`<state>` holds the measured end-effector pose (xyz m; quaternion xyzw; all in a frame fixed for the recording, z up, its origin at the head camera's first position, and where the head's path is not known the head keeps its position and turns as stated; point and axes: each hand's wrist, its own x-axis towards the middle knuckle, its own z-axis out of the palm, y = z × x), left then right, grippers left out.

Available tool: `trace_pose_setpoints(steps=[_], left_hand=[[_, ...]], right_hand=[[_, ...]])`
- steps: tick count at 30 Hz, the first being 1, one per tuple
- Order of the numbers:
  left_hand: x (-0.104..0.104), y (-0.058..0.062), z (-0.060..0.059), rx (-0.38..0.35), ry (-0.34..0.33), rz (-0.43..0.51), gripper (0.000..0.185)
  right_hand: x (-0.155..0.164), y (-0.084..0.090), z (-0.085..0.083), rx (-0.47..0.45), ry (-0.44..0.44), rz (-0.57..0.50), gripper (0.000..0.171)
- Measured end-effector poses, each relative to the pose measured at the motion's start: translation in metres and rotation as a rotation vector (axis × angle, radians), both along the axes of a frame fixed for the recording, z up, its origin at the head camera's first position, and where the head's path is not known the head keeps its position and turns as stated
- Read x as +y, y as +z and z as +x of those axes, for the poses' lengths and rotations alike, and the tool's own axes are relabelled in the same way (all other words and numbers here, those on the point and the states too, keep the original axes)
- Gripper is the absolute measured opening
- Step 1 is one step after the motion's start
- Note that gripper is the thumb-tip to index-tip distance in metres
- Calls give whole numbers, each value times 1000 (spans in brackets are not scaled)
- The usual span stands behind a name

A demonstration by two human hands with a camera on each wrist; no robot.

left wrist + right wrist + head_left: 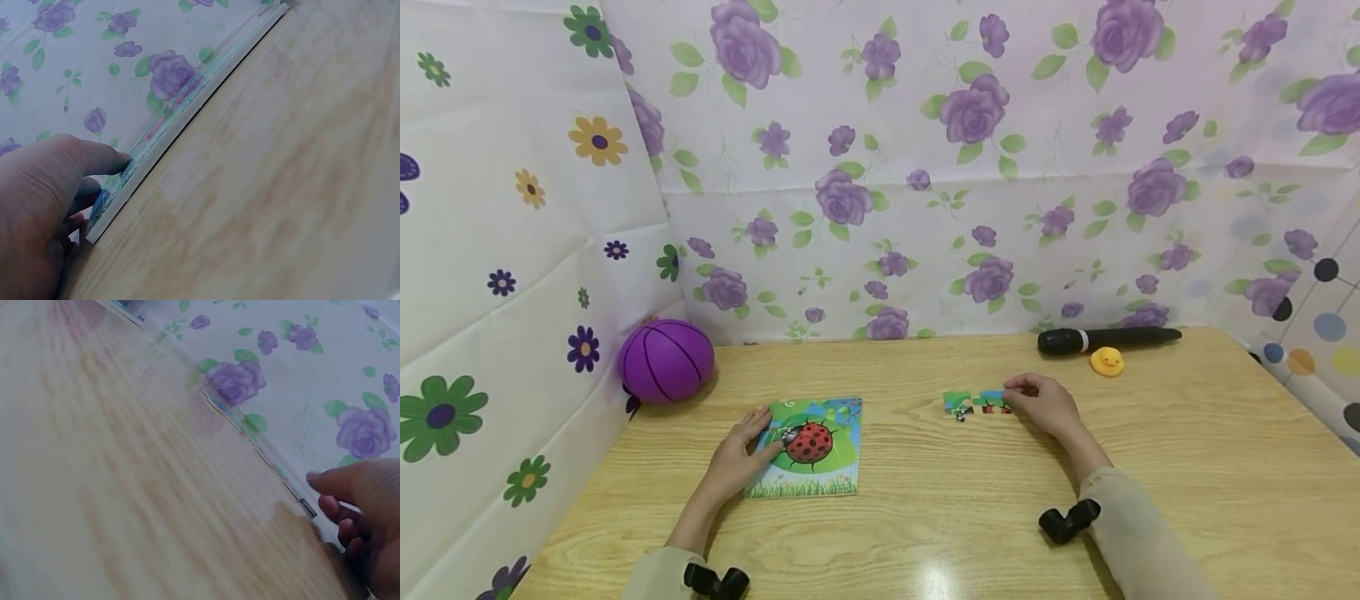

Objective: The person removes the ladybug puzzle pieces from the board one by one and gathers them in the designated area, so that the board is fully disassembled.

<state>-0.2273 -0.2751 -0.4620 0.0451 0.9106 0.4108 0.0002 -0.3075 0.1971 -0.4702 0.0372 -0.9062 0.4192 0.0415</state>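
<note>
the left hand (739, 457) lies on the near left side of the ladybug puzzle board (811, 448), with its fingers laid flat on the picture and its thumb along the edge, so it presses and does not grab. the right hand (1047, 406) has its fingers bent down onto the right end of a short row of puzzle pieces (976, 403), touching or pinching them, and i cannot tell which. the board sits at the front left of the wooden table (1187, 450), and the row of pieces lies well apart from it, to the right. the joined pieces could come apart or slip if they get lifted by one end, because they look thin and just hooked together. the board could slide on the smooth, shiny wood if the flat hand pushes sideways. the board is flat, square and thin like card. a round purple ball (667, 361) sits in the left corner. a long black microphone (1105, 340) and a small yellow duck (1107, 361) lie at the back, by the flowery cloth wall (925, 167).
</note>
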Motion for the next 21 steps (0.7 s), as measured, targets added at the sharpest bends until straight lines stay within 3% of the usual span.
trace_pose_setpoints(steps=[5,9,13,21], left_hand=[[-1,1,0,3,-3,-7,67],[-3,1,1,12,-3,-2,67],[-4,0,1,21,-6,-5,66],[-1,-3,-1,31,-14,0,65]], right_hand=[[-14,5,0,56,-31,-143,29],[-42,10,0,101,-2,-223,27],[-83,14,4,108,100,-268,26],[-166,10,13,12,305,-312,25]])
